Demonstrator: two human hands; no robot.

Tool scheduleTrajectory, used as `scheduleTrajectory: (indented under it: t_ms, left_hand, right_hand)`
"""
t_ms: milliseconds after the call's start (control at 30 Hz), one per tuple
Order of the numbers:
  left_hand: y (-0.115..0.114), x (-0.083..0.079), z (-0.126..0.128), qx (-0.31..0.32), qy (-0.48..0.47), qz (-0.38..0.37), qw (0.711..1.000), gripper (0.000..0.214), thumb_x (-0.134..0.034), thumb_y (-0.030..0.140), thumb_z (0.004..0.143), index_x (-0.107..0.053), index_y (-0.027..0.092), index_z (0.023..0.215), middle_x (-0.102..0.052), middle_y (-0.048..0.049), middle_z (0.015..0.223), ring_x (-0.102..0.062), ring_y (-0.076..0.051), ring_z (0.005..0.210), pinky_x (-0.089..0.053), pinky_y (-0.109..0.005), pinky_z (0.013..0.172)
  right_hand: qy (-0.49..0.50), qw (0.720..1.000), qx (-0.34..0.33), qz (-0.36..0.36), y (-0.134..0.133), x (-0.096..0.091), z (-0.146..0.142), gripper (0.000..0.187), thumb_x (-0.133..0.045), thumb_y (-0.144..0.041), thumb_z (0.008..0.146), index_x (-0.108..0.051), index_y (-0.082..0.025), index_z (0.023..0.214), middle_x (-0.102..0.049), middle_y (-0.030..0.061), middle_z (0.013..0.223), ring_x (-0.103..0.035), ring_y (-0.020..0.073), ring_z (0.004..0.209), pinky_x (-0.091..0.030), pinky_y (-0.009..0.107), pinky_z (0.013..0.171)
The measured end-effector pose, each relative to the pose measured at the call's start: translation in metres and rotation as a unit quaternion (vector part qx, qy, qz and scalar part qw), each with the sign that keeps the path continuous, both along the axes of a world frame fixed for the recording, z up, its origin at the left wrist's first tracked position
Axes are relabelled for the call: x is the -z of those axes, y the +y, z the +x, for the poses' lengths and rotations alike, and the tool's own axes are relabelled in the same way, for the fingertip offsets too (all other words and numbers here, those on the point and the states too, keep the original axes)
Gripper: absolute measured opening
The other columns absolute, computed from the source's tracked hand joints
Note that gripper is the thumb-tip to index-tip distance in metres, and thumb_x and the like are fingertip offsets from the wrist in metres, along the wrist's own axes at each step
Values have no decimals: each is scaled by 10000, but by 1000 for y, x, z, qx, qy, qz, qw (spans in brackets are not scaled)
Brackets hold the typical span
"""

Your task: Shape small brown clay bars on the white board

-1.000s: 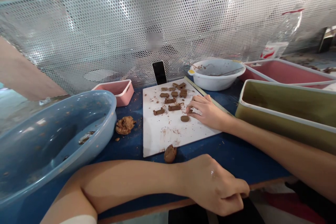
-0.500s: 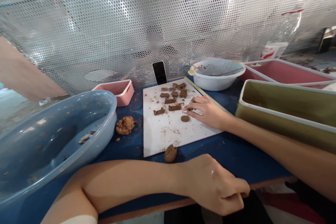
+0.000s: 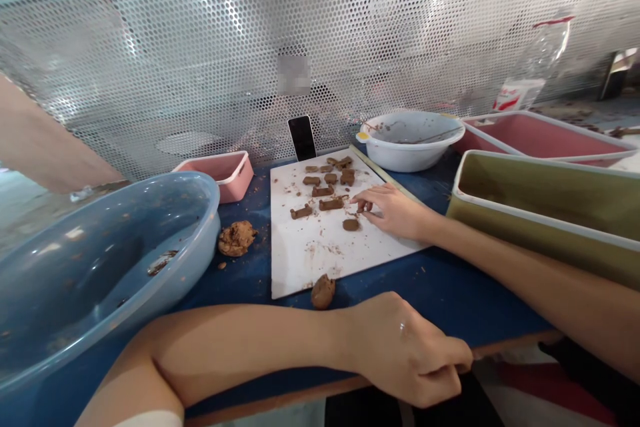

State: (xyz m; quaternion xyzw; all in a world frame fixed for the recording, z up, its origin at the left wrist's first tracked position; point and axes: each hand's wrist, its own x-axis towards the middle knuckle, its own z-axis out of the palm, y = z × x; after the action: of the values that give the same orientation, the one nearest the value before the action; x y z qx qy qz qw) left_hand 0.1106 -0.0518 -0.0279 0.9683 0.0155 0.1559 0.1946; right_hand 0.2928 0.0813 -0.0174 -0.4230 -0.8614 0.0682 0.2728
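Observation:
My left hand is closed in a fist at the front edge of the table, its forearm lying across the table; nothing shows between its fingers. My right hand rests at the right side of a white board, fingers bent and drawn together around what looks like a small piece of brown clay, mostly hidden by them. Left of its fingertips lies a bar-shaped clay piece, and just below is an oval clay piece. Several more small shaped clay pieces sit farther back on the board.
A clay lump lies at the board's front edge, a rougher one to its left. Around stand a blue basin, small pink box, phone, white basin, green box, pink tray and bottle.
The fingers of my right hand have curled in more, and the hand has shifted slightly. My left hand stays in place. The whole view has moved a little.

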Motion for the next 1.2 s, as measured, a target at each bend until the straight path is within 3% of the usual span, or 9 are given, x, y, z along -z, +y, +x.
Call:
scheduleTrajectory:
  t_ms: [267, 467, 667, 800, 900, 1000, 1067, 1133, 1200]
  left_hand:
    - [1, -2, 0, -2, 13, -3, 1000, 137, -572, 246, 956, -699, 200, 981, -789, 48, 770, -699, -107, 663, -404, -242, 507]
    - [0, -4, 1, 1, 19, -2, 1000, 153, -566, 235, 951, -711, 195, 978, -770, 48, 742, -696, -108, 664, -407, -243, 511]
    - [1, 2, -1, 1, -15, 2, 1000, 193, -526, 234, 969, -713, 188, 973, -763, 47, 756, -688, -96, 663, -414, -245, 508]
    - [-6, -1, 0, 20, -35, 90, 995, 219, -534, 277, 987, -716, 178, 917, -679, 31, 665, -597, -103, 525, -371, -271, 444]
    - [-7, -25, -5, 21, -55, 186, 981, 288, -503, 337, 1046, -735, 164, 1044, -616, 13, 689, -514, -106, 483, -390, -279, 448]
    - [14, -55, -20, -126, -57, 256, 957, 341, -437, 268, 1093, -664, 123, 1302, -668, -61, 922, -643, -185, 761, -551, -313, 633]
    - [41, -66, -38, -243, -64, 261, 932, 339, -379, 167, 1091, -673, 103, 1247, -659, -112, 1038, -645, -212, 902, -600, -344, 794]
    - [71, -65, -59, -334, -78, 247, 906, 338, -408, 116, 1059, -713, 111, 1203, -624, -124, 1090, -620, -214, 917, -598, -382, 881]
    - [97, -55, -78, -362, -85, 241, 896, 361, -429, 63, 1018, -748, 103, 1182, -607, -134, 1109, -619, -225, 960, -591, -403, 918]
  right_hand:
    - [-32, 999, -4, -5, 3, 2, 3, 275, -623, -130, 963, -752, -212, 1191, -826, 78, 1080, -759, 276, 1063, -513, 464, 1038]
    - [-92, 995, -24, 26, 4, 4, 8, 430, -580, -98, 949, -726, -198, 1341, -801, 137, 1272, -732, 314, 1192, -505, 491, 1066]
    - [-108, 993, -14, 36, 1, -3, 12, 449, -554, -101, 941, -720, -175, 1351, -786, 147, 1251, -706, 324, 1185, -487, 507, 1082]
    - [-103, 992, -26, 65, -1, -10, 13, 408, -548, -96, 928, -752, -193, 1268, -745, 150, 1237, -676, 332, 1208, -471, 528, 1090]
    - [-70, 992, -42, 92, -2, -14, 14, 338, -541, -75, 914, -782, -229, 1095, -703, 134, 1226, -647, 323, 1241, -463, 525, 1087]
    - [-41, 992, -64, 97, -4, -15, 12, 284, -541, -75, 931, -775, -232, 960, -678, 119, 1215, -628, 313, 1246, -449, 525, 1078]
    - [-34, 992, -78, 96, -7, -16, 10, 259, -554, -84, 942, -771, -226, 928, -677, 116, 1219, -616, 311, 1251, -436, 520, 1069]
    - [-41, 991, -84, 93, -9, -17, 9, 244, -577, -92, 942, -779, -227, 948, -681, 109, 1225, -608, 307, 1241, -426, 503, 1045]
    - [-57, 990, -84, 93, -11, -19, 8, 233, -604, -110, 933, -792, -240, 978, -685, 97, 1209, -604, 300, 1204, -409, 482, 1003]
